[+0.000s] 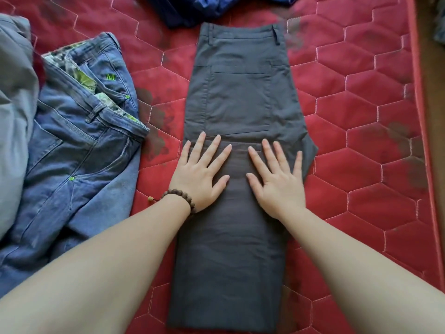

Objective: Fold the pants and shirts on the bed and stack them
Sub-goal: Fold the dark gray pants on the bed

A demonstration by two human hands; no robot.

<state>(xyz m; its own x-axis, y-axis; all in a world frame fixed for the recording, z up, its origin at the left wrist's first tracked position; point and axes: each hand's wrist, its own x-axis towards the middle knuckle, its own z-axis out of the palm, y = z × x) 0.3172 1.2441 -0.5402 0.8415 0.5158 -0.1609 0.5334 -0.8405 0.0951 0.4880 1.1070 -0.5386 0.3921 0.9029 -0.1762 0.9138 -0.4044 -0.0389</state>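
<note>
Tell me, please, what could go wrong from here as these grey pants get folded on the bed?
1. Both the left hand and right hand only press flat on the grey pants; lifting off may let the layers shift out of line.
2. The seat corner juts out at the right edge, so the next fold could come out uneven.
3. The unfolded blue jeans lie close by on the left and may get caught.

Matt grey cloth pants [240, 97]; faded denim jeans [79, 145]; quilted red mattress [361, 116].
</note>
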